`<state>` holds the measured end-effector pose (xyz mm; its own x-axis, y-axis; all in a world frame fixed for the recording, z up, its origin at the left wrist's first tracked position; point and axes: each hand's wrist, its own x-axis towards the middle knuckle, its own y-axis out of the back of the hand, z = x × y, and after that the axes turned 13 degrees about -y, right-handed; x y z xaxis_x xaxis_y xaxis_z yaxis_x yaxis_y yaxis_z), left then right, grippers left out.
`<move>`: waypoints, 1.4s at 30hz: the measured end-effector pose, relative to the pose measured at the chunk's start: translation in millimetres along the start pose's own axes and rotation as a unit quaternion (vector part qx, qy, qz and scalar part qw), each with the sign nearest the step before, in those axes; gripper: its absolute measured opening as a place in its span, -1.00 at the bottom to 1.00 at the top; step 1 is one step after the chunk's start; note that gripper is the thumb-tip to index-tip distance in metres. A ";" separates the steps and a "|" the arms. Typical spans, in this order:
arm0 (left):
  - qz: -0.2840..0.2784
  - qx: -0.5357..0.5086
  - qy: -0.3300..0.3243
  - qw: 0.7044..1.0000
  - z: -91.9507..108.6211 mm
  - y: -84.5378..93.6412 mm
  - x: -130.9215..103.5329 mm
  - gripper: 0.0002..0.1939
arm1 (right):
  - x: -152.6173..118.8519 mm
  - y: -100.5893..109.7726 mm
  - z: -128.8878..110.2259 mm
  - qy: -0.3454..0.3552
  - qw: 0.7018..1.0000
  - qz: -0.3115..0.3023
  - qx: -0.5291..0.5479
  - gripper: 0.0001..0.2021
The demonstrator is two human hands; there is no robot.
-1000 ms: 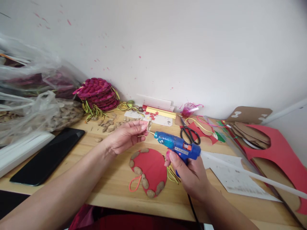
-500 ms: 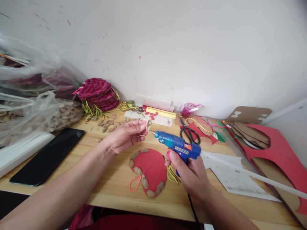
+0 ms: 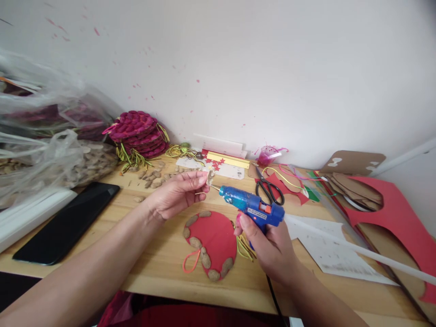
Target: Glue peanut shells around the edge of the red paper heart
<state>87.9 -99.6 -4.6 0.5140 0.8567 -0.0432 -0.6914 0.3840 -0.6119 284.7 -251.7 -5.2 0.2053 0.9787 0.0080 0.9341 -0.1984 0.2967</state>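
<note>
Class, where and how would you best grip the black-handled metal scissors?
Probably by the rounded black loops of the scissors, from the near right: the loops lie nearer, the pointed blades aim toward the white wall, and the blue glue gun crowds the left.

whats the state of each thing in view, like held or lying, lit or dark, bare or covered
Left hand, pinching a peanut shell
Right hand, gripping the glue gun
Peanut shell, raised near the nozzle, contact unclear
Glue gun, held level-ish, small light looks lit
Red heart, lying flat, rim partly covered
Orange loop, lying beside the heart
Phone, flat, dark
Scissors, lying down
</note>
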 end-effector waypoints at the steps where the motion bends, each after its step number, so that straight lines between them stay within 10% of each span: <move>1: 0.001 0.000 0.000 1.000 -0.1 -0.2 -0.1 -0.64 | 0.1 -0.2 1.0 -0.001 1.000 0.001 0.001 -0.74; 15: -0.023 0.007 -0.006 1.000 0.9 0.2 -0.1 -0.72 | 0.9 -0.5 -4.8 -0.005 1.000 0.020 -0.009 -0.71; 23: -0.057 0.175 -0.050 0.982 8.5 -2.4 -5.7 -0.72 | 16.5 -2.5 -2.7 -0.163 0.969 0.005 0.186 -0.57; 34: -0.232 0.620 -0.240 0.710 -6.7 -18.2 -26.6 -0.88 | 23.0 -10.1 1.5 -0.310 0.899 -0.015 0.308 -0.50; 42: -0.256 0.684 -0.262 0.631 -18.8 -19.9 -32.5 -0.77 | 21.8 -14.8 6.9 -0.347 0.881 -0.021 0.321 -0.56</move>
<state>94.5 -141.6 -5.9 0.8567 0.3591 0.3701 -0.4789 0.2875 0.8295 277.4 -227.8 -16.1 0.0881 0.7616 -0.6420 0.8724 -0.3701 -0.3192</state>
